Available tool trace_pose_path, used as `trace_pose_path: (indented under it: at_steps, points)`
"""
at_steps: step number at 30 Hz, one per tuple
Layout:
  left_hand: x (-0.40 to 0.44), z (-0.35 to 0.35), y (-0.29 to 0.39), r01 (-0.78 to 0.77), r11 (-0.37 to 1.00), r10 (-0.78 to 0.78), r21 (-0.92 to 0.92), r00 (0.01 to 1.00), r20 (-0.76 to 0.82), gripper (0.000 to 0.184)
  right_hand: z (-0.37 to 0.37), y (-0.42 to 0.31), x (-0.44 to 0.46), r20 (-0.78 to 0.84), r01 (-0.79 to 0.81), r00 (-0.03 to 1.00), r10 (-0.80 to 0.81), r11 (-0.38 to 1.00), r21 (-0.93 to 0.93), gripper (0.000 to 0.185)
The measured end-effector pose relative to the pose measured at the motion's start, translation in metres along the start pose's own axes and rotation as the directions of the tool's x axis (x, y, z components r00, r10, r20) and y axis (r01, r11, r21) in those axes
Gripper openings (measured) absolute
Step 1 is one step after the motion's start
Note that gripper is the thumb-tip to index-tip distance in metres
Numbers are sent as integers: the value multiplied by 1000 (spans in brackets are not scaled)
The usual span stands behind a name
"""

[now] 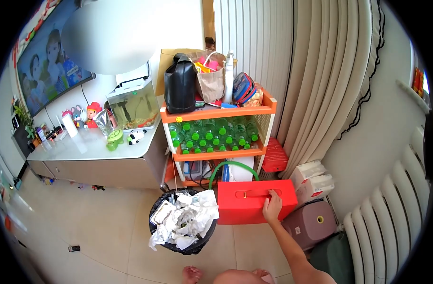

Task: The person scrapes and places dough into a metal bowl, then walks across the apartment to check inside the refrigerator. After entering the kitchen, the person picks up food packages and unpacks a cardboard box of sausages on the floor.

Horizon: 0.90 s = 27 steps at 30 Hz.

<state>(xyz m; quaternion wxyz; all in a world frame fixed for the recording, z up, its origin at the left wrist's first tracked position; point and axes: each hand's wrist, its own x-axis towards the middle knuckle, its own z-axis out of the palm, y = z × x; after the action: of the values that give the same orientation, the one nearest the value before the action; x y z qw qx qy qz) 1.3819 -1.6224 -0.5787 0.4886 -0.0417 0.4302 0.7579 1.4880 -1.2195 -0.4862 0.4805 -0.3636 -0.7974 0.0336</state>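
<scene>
My right hand [272,206] reaches in from the lower right, its fingers closed at the carrying strap on top of a red box [235,211]. The box sits in front of the orange and white shelf cart [178,156]. Just left of it stands a bin with a black liner [197,247], heaped with crumpled white paper [181,220]. A green hoop-shaped tube [216,171] arches behind the box. My left hand is out of the picture.
Green-capped bottles [209,135] fill the cart's middle shelf; a black bag [180,83] and paper bag [211,83] stand on top. To the right are tissue packs [316,182], a mauve bin [311,225] and a radiator [382,227]. A fish tank [133,106] stands on the left cabinet.
</scene>
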Motion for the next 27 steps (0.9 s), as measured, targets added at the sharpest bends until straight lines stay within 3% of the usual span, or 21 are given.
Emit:
trace_pose_path:
  at_steps: [1, 2, 4, 8, 9, 10, 12, 13, 14, 16, 18, 22, 25, 27]
  points:
    - [-3, 4, 3, -119, 984, 124, 132, 992, -33, 17, 0, 0, 0, -14, -8, 1000, 8, 1000, 6, 30]
    - [-2, 1, 1, -119, 984, 124, 133, 992, -32, 17, 1, 0, 0, -15, -9, 1000, 10, 1000, 6, 30]
    - [2, -8, -4, -384, 862, 387, 332, 920, 58, 11, 2, -4, 3, 26, -110, 994, 109, 994, 29, 30]
    - [12, -34, 10, -284, 898, 311, 336, 950, -29, 7, 7, -35, 44, 3, -39, 999, 39, 977, 209, 32]
    - [18, -45, 15, -164, 983, 157, -77, 983, -95, 7, 5, -50, 64, 11, 5, 1000, -9, 962, 274, 32]
    - [23, -58, 19, -37, 874, -10, -485, 995, -94, 8, 5, -65, 84, -19, 63, 998, -60, 952, 300, 35]
    - [34, -83, 30, 114, 773, -138, -624, 990, 10, 11, 15, -80, 119, -36, 97, 995, -90, 939, 330, 37]
    - [25, -80, 35, 114, 769, -107, -629, 993, 50, 11, 14, -98, 132, -103, 126, 990, -96, 928, 350, 38]
    - [17, -70, 46, 109, 765, -69, -635, 994, 87, 11, 13, -113, 144, -70, 87, 996, -58, 842, 533, 37]
    - [17, -62, 50, -204, 704, 8, -680, 960, -281, 11, 12, -142, 143, -66, 135, 991, -119, 799, 587, 34]
    - [4, -48, 66, -245, 626, 59, -741, 962, -268, 10, 9, -173, 119, 57, 47, 991, -123, 702, 711, 30]
    - [-21, -19, 93, -140, 415, 200, -899, 978, -60, 8, 13, -228, 49, 359, -156, 887, -291, 543, 825, 21]
    - [-45, 8, 115, -179, 293, 200, -939, 972, -122, 8, 25, -253, -4, 448, -225, 786, -425, 479, 849, 19]
    - [-57, 16, 121, -21, 217, 210, -976, 977, 25, 8, 22, -271, -31, 528, -361, 689, -496, 397, 844, 26]
